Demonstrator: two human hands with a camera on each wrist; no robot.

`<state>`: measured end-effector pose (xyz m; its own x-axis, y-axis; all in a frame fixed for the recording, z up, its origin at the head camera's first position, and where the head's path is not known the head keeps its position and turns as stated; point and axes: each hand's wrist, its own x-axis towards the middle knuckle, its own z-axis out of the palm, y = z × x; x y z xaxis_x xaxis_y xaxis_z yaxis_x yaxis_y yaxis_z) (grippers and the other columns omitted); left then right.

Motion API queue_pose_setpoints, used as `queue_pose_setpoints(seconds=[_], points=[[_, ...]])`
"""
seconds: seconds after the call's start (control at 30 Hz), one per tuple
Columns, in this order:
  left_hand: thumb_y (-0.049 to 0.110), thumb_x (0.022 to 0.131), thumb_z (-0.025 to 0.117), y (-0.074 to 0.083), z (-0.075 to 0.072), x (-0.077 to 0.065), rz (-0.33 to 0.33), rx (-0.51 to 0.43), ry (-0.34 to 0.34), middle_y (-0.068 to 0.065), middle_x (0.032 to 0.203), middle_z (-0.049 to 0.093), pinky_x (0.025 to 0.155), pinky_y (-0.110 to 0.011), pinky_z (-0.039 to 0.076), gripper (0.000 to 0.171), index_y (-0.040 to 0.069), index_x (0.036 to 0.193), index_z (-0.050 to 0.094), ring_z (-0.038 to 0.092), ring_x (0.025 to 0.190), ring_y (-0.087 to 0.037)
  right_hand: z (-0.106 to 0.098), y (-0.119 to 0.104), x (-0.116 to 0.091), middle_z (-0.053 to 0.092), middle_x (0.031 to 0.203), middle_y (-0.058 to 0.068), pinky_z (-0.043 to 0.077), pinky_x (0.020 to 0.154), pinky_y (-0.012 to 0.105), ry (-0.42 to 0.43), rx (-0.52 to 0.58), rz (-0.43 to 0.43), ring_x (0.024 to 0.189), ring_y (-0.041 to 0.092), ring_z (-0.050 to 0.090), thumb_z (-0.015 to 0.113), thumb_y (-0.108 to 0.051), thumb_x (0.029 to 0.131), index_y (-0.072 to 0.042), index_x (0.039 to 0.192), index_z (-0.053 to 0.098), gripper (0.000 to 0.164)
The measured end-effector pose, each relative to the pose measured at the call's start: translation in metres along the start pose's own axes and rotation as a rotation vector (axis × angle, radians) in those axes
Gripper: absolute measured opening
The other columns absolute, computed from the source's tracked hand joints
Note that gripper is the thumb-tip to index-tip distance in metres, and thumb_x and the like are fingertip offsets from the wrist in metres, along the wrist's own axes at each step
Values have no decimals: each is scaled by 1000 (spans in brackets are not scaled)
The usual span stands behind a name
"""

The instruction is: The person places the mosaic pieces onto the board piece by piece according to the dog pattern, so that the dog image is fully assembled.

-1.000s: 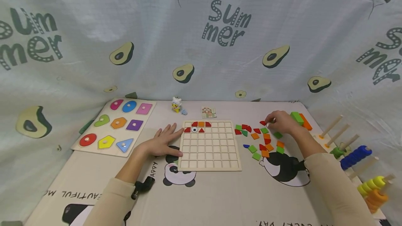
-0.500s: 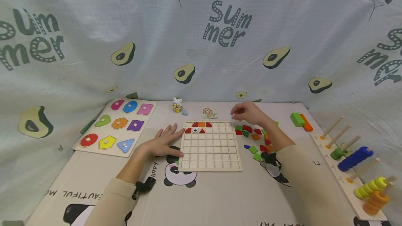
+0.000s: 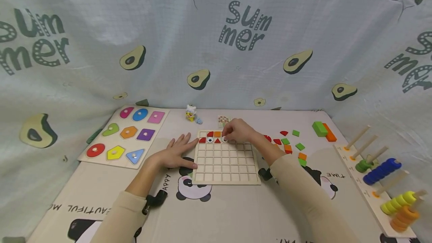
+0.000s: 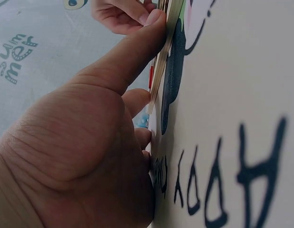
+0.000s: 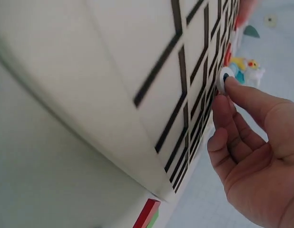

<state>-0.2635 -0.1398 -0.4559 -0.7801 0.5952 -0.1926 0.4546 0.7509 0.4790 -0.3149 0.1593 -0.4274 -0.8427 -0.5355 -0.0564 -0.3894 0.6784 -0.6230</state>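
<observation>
A wooden grid board (image 3: 222, 168) lies at the middle of the table. My left hand (image 3: 172, 155) rests at its left side with fingers spread, the thumb and index tips touching the edge. Over the second row, my right hand (image 3: 239, 131) pinches a white round eye piece (image 5: 223, 78) with a dark pupil between thumb and finger. To its left in that row sit a red triangle (image 3: 217, 141), another eye piece (image 3: 210, 140) and a red rounded piece (image 3: 202, 140). The row above shows an orange square (image 3: 217, 134) beside red pieces, one partly hidden by my right hand.
Loose red, green and orange pieces (image 3: 300, 146) lie right of the board, some hidden by my forearm. A picture card (image 3: 221, 120) and small figurine (image 3: 191, 112) stand behind. A shape puzzle (image 3: 148, 125) lies left; green block (image 3: 319, 129) and ring-stacking pegs (image 3: 382, 173) are right.
My right hand has moved left from the loose pieces, past the board's top right corner, to its second row, bringing the eye piece. The left hand stays at the edge.
</observation>
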Motion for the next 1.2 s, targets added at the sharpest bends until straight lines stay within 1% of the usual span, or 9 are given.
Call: queue_pose_setpoints(seconds=[0.17, 0.3, 0.4, 0.5, 0.63, 0.77, 0.97, 1.07, 1.2], points=[[66, 76, 66, -1, 0, 0, -3, -6, 0, -11, 161, 0, 114, -60, -7, 100, 26, 155, 19, -9, 147, -35, 6, -1, 0, 68, 79, -7, 50, 67, 27, 25, -146, -16, 71, 10, 59, 72, -14, 86, -13, 88, 75, 3], [67, 76, 65, -2, 1, 1, -1, -3, -3, -11, 161, 0, 114, -60, -7, 100, 26, 155, 19, -9, 147, -35, 9, -3, -2, 70, 84, -7, 52, 71, 25, 34, -252, -31, 74, 7, 60, 70, -14, 88, -14, 90, 77, 7], [67, 76, 66, -2, 2, 1, -6, -5, -1, -11, 161, 0, 114, -60, -7, 100, 26, 155, 19, -9, 147, -35, 10, -4, -3, 72, 89, -6, 53, 74, 26, 37, -288, -36, 77, 6, 62, 70, -14, 89, -14, 96, 78, 11], [67, 75, 66, -2, 2, 1, -14, -13, 0, -11, 162, 0, 114, -59, -8, 101, 27, 155, 19, -9, 147, -35, 5, -3, -7, 72, 92, -7, 53, 73, 27, 50, -305, -56, 78, 6, 62, 69, -17, 89, -15, 101, 77, 14], [66, 75, 66, -2, 2, 0, -8, -17, 2, -11, 161, 0, 113, -60, -8, 101, 26, 155, 19, -9, 147, -35, -12, 8, -21, 69, 95, -4, 51, 68, 29, 100, -277, -70, 77, 9, 59, 68, -20, 90, -13, 107, 75, 19], [65, 76, 66, -1, 1, 0, -4, -10, 5, -12, 161, 0, 113, -60, -7, 100, 25, 155, 19, -8, 147, -36, -40, 29, -47, 67, 100, 0, 50, 65, 30, 176, -221, -24, 80, 13, 58, 67, -21, 91, -9, 112, 72, 24], [65, 76, 67, 1, -1, 0, -5, -5, 2, -13, 161, 0, 114, -60, -8, 100, 24, 155, 19, -8, 147, -36, -81, 71, -89, 67, 106, 6, 51, 65, 29, 251, -176, 117, 86, 22, 55, 67, -16, 90, -7, 115, 70, 26], [65, 76, 67, 1, 0, 1, -6, -8, 5, -13, 161, 0, 114, -59, -8, 100, 24, 155, 19, -8, 147, -36, -93, 92, -105, 66, 109, 12, 52, 65, 29, 241, -183, 184, 86, 25, 55, 66, -15, 91, -5, 117, 68, 28], [65, 76, 66, 0, 2, 2, -2, -6, 3, -13, 161, 1, 113, -60, -7, 101, 24, 155, 19, -8, 146, -37, -99, 114, -119, 65, 112, 13, 51, 71, 31, 200, -201, 259, 89, 26, 54, 65, -13, 91, -6, 119, 68, 28]])
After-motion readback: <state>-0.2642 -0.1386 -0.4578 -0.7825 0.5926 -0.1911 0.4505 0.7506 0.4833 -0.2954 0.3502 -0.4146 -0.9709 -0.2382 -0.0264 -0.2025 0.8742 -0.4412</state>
